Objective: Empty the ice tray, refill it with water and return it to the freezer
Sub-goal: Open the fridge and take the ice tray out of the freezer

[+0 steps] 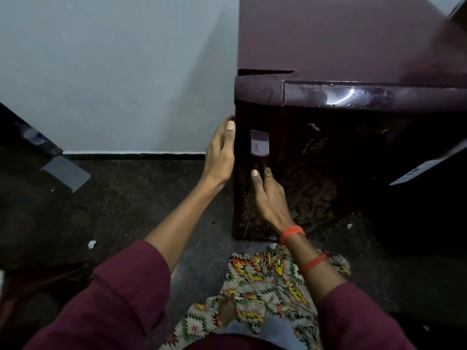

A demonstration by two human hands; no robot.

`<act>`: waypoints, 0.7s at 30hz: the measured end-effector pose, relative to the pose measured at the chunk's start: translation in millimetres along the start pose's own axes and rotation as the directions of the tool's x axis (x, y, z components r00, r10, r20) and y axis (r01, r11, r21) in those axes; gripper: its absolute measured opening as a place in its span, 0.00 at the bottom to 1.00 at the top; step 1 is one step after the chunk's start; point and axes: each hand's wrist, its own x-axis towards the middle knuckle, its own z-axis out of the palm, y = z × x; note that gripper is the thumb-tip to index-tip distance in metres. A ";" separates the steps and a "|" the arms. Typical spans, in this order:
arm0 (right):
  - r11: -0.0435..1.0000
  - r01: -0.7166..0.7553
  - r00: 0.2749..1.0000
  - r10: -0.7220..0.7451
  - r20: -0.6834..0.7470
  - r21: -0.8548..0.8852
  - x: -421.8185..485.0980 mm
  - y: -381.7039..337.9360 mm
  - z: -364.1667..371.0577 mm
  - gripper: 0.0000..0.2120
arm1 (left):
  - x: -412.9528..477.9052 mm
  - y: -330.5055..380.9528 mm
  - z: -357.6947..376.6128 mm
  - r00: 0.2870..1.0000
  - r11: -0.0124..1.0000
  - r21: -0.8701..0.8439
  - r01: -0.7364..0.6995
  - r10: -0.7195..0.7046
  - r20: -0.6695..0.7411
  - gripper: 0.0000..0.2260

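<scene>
A dark maroon fridge (316, 160) stands in front of me against a pale wall, its door closed. My left hand (221, 152) rests on the door's left edge, thumb on the front and fingers curled around the side. My right hand (267, 195) lies flat on the door front just below a small pale badge (259, 143), fingers apart, a ring on one finger. No ice tray is in view.
The floor (141, 203) is dark stone with small white scraps (91, 244). A dark object with a pale flat piece (67, 174) sits at the left. Another dark appliance or cabinet (429, 173) stands close on the fridge's right.
</scene>
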 end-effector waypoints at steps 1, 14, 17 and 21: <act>1.000 -0.006 1.000 0.006 -0.001 0.002 -0.2 -0.3 0.2 0.31 | 1.2 -0.2 -0.7 1.000 1.000 -0.002 0.000 0.000 0.005 0.36; 0.998 0.028 1.000 -0.028 -0.004 -0.062 -16.5 4.4 -6.0 0.34 | 1.5 2.0 7.7 1.000 0.998 -0.061 0.015 -0.014 0.003 0.38; 0.997 0.036 0.999 -0.036 -0.004 -0.065 -37.9 17.4 -7.8 0.33 | -8.0 1.7 11.5 1.000 0.995 -0.094 0.014 -0.013 0.013 0.37; 0.999 0.016 1.000 -0.017 -0.015 -0.038 -70.5 34.1 -11.5 0.33 | -38.5 1.8 19.3 1.000 0.983 -0.183 0.002 0.001 0.017 0.26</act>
